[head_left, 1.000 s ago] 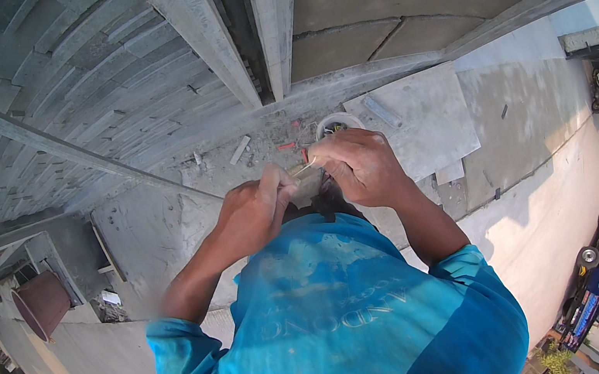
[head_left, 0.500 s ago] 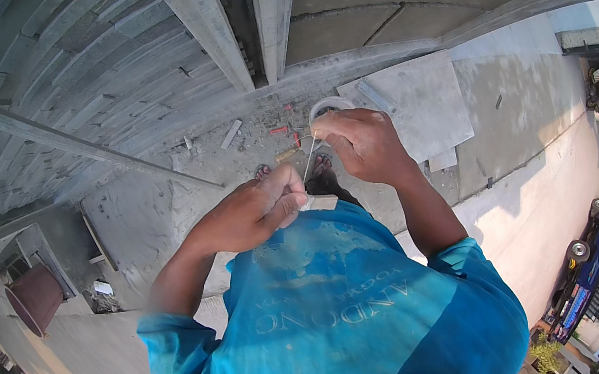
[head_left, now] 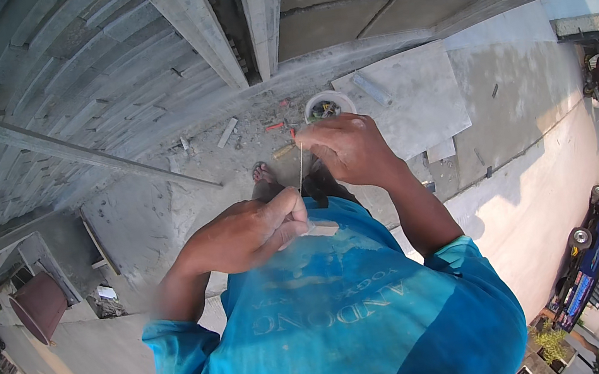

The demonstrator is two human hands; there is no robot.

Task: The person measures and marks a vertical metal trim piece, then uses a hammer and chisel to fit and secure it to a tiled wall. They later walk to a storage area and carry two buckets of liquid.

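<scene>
Close in front of my blue shirt [head_left: 318,301], my left hand [head_left: 248,236] is closed on a small flat pale block [head_left: 323,228]; its material I cannot make out. A thin pale string [head_left: 303,171] runs up from the left fingers to my right hand [head_left: 349,152]. The right thumb and forefinger pinch the string's upper end, higher and to the right of the left hand. Most of the block is covered by the left fingers, and how the string meets it is hidden.
Ahead on the dusty ground are a white bucket [head_left: 340,100] with things inside, a large grey board [head_left: 411,99] and small red tools [head_left: 275,126]. A slanting pole [head_left: 82,147] stands at left, near a brown tub [head_left: 40,302]. A blue vehicle [head_left: 594,242] is far right.
My right hand has shifted a little left and down, and the string now stands more upright. More of the bucket shows. The left hand keeps its grip, slightly lower.
</scene>
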